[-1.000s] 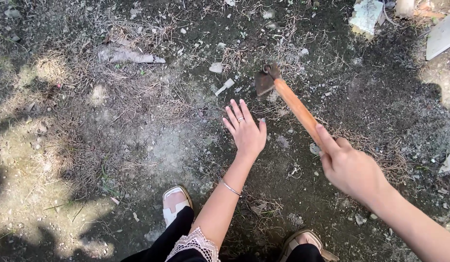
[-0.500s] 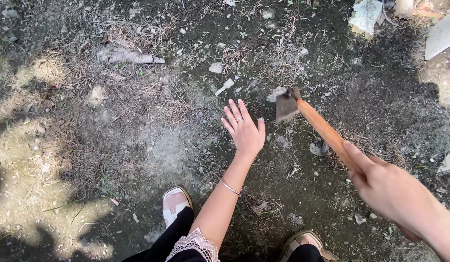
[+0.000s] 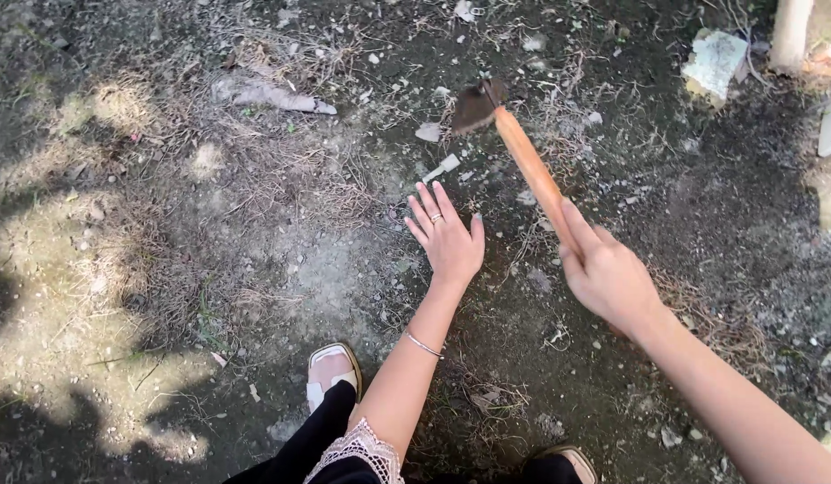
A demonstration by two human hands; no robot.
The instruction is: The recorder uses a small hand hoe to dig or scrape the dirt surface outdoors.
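The right hand (image 3: 606, 273) is gripping the orange wooden handle of a small hoe (image 3: 523, 161), fingers wrapped tight, the rusty blade (image 3: 477, 103) sitting out over the dark soil (image 3: 631, 179) beyond the fingertips. The left hand (image 3: 447, 237) is lying flat on the ground, fingers spread, wearing a ring, just beside the handle.

We see hard daylight: sunlit patches on the dry ground (image 3: 66, 269) at left, deep shade across the dark soil at right, our arms brightly lit, focus crisp, with slight stretching at the edges.
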